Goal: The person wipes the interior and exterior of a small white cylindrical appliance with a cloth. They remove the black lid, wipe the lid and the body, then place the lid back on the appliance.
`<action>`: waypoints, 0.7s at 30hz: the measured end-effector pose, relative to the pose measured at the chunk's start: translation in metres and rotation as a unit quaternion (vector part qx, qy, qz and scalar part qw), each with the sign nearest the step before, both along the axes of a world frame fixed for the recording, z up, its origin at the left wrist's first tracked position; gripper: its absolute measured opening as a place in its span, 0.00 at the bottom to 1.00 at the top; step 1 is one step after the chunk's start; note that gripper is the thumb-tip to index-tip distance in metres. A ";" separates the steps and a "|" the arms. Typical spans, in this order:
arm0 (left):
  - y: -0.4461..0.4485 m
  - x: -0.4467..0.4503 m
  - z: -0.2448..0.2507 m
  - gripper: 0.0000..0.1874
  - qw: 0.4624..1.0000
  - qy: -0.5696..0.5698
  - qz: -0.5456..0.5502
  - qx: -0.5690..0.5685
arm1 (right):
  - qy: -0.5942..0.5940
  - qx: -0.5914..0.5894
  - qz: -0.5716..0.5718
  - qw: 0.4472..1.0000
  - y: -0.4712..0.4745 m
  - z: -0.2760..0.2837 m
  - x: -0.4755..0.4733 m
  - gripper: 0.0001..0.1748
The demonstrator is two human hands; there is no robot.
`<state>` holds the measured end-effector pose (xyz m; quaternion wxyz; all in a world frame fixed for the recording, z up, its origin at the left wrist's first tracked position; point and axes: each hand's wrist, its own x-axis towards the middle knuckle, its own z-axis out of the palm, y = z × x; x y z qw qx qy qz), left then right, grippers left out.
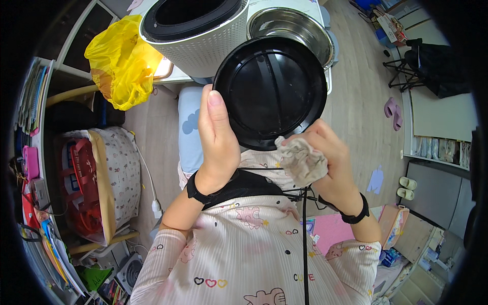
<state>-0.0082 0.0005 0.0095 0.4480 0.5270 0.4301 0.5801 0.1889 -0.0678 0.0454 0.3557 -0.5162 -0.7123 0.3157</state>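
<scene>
My left hand [218,133] grips the left rim of a round black plastic lid or base [268,91], thumb along its edge. The disc is tilted up before me, showing a recessed face with a raised bar across it. In my right hand [331,160] is a crumpled, greyish-white cloth [303,160], held at the disc's lower right rim. Behind the disc stands a white perforated cylinder [198,51] with a black ring at its top. A stainless steel basin [293,26] sits to its right, partly hidden by the disc.
A yellow plastic bag [122,65] hangs over the left end of the white table [173,78]. Below the table is a light blue cushioned seat [189,129]. A fabric storage basket [118,171] and a power strip [156,209] are at left. A black cable [305,244] hangs down my front.
</scene>
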 end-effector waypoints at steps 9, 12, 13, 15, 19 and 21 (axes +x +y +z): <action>-0.007 -0.001 0.001 0.31 1.000 0.022 -0.015 -0.007 | -0.099 -0.017 0.028 0.995 -0.004 -0.004 -0.022 0.27; -0.006 -0.001 -0.003 0.32 0.998 0.026 -0.029 -0.047 | -0.131 -0.032 0.033 0.990 -0.003 0.001 -0.013 0.25; -0.005 -0.001 -0.004 0.29 0.999 0.009 -0.031 -0.024 | -0.118 -0.044 0.029 0.992 -0.002 0.003 -0.009 0.24; -0.002 -0.001 -0.005 0.24 0.999 0.005 -0.036 -0.020 | -0.097 -0.067 0.022 0.993 0.002 0.008 0.000 0.22; 0.000 -0.004 -0.005 0.25 0.994 -0.068 -0.054 -0.068 | 0.033 -0.010 -0.022 0.999 0.015 0.015 0.007 0.24; -0.001 -0.003 -0.004 0.24 0.990 -0.088 -0.060 -0.088 | 0.100 0.006 -0.046 0.994 0.023 0.018 0.005 0.23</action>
